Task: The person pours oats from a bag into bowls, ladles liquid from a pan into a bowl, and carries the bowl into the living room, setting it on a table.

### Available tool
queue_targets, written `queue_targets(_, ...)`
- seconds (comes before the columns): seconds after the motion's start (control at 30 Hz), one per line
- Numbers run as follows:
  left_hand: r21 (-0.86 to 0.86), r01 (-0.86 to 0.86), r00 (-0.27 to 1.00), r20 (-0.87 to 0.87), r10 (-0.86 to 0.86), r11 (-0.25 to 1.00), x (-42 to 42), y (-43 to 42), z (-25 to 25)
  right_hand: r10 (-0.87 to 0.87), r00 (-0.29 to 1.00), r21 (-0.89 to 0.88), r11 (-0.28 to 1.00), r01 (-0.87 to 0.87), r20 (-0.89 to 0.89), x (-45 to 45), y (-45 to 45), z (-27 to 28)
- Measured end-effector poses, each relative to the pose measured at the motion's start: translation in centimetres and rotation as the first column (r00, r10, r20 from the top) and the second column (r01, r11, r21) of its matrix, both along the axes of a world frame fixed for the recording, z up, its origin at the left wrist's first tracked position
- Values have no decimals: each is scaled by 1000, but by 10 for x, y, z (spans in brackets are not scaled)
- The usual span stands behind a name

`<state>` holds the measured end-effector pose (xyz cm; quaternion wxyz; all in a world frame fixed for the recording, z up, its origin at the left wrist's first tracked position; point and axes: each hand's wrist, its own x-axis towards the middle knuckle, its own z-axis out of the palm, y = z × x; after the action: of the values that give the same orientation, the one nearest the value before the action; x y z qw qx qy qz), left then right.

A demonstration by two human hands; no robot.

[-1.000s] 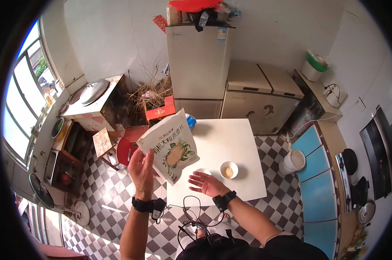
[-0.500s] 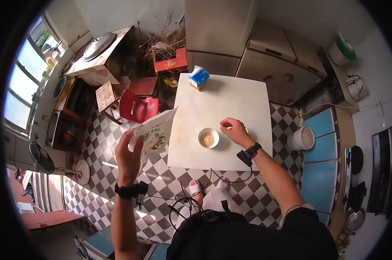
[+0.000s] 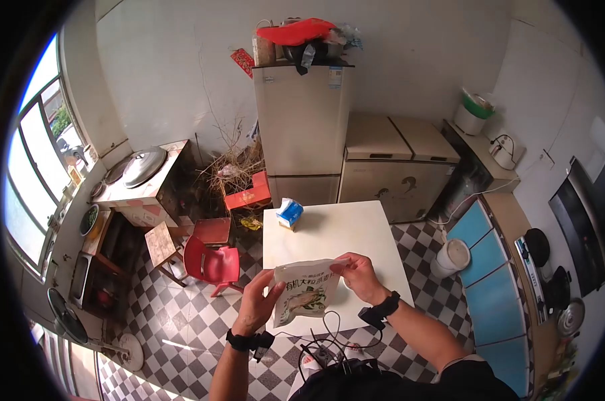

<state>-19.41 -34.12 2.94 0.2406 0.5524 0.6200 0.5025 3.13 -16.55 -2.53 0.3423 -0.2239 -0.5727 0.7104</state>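
Presently | bag [image 3: 306, 292] | between left hand [image 3: 256, 303] + right hand [image 3: 361, 279] | edges held

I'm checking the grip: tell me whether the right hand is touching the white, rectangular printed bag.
Touching. The head view shows the right hand pinching the upper right corner of the white, rectangular printed bag.

The bag [image 3: 307, 292] and blue packet [image 3: 290, 213] flank open tabletop [image 3: 299, 246].
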Motion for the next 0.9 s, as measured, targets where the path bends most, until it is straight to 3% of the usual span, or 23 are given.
queue_targets(0.03,68,8,1000,15,-9,998,2,5,4,-22,1000,-120,993,20,-19,2,-3,3)
queue_targets(0.17,128,-15,993,-118,31,992,11,18,14,-75,996,66,995,72,57,3,-22,3)
queue_targets(0.33,173,14,993,-121,8,985,3,23,8,-185,981,80,981,179,66,5,-26,-4)
queue_targets(0.4,183,13,995,-99,5,983,-1,21,1,-215,977,48,975,215,-7,5,-29,-2)
queue_targets(0.43,184,-8,999,37,1,983,-4,22,-4,-218,976,47,975,219,-7,6,-31,3)
queue_targets(0.47,184,-6,999,36,-1,983,-4,22,-6,-204,979,9,979,203,16,9,-33,9)
queue_targets(0.53,204,-27,936,348,-47,979,-5,23,-8,-188,982,-28,982,189,34,10,-38,24)
queue_targets(0.63,169,20,921,380,-84,985,-14,26,-23,-231,960,99,971,218,157,8,-43,37)
queue_targets(0.7,186,41,917,383,-111,982,-13,25,-23,-153,988,110,982,153,-12,4,-45,41)
queue_targets(0.73,200,14,907,410,-97,980,-10,24,-18,-153,988,108,982,153,-11,4,-44,42)
queue_targets(0.8,212,-13,896,436,-83,977,-2,24,-8,-116,993,315,944,103,25,6,-40,47)
queue_targets(0.9,287,-39,930,361,-71,957,6,27,-2,-146,989,305,943,130,29,9,-35,56)
